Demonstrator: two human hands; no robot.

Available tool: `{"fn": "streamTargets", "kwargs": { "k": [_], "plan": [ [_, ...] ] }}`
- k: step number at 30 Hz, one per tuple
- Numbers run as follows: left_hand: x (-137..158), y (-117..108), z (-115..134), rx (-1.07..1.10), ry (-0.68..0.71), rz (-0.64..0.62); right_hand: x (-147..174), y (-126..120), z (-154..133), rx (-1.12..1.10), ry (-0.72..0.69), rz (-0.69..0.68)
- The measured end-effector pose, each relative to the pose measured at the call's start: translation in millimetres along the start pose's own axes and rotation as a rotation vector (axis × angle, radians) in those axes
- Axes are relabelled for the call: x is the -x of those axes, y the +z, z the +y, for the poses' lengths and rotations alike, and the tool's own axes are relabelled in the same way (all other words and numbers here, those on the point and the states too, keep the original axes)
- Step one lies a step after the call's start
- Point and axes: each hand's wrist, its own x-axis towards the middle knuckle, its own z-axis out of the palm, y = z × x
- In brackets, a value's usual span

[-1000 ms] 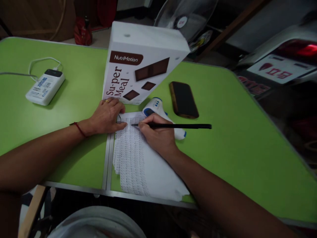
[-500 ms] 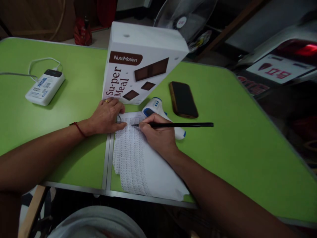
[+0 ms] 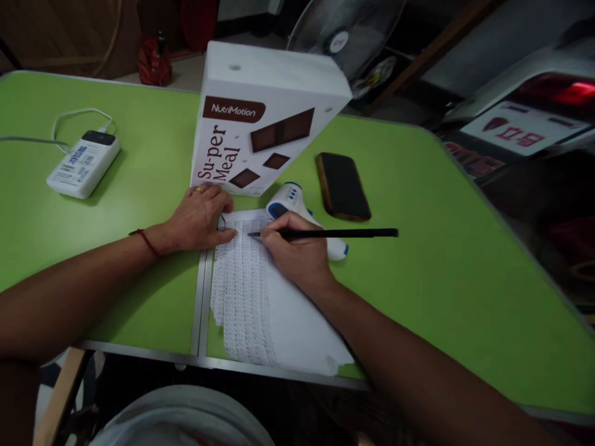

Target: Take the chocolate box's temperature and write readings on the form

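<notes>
A black pen [image 3: 353,233] is pinched in my right hand [image 3: 302,251], its tip on a sheet of paper [image 3: 297,322]. Dense rows of small handwriting cover the left part of that sheet, and its right part is blank. Other written pages show beneath its left edge. My left hand [image 3: 199,217] lies palm down with its thumb on the sheet's upper left, next to a small wire clip [image 3: 222,220]. Its fingers reach the foot of a white NutriMotion box [image 3: 274,80]. A white and blue infrared thermometer [image 3: 284,197] lies partly hidden behind my right hand.
On the green table [image 3: 432,297], a dark phone [image 3: 344,186] lies to the right. A white power bank [image 3: 83,164] with a white cable [image 3: 83,111] is at the left. Beyond the table stand a fan [image 3: 344,40] and a red bag [image 3: 155,62].
The view has shifted very slightly. Both hands hold nearly the same pose, and the pen tip stays at about the same place on the paper.
</notes>
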Motion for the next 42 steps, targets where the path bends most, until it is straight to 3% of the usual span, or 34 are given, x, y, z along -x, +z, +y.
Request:
{"fn": "streamTargets", "kwargs": {
  "k": [26, 42],
  "plan": [
    [0.6, 3.1, -1.1, -0.002, 0.021, 0.045, 0.6, -0.6, -1.7, -0.010, -0.020, -0.116],
    [0.7, 3.5, -1.9, 0.003, 0.020, 0.047, -0.2, 0.0, -1.9, -0.024, -0.005, -0.068]
  ]
}}
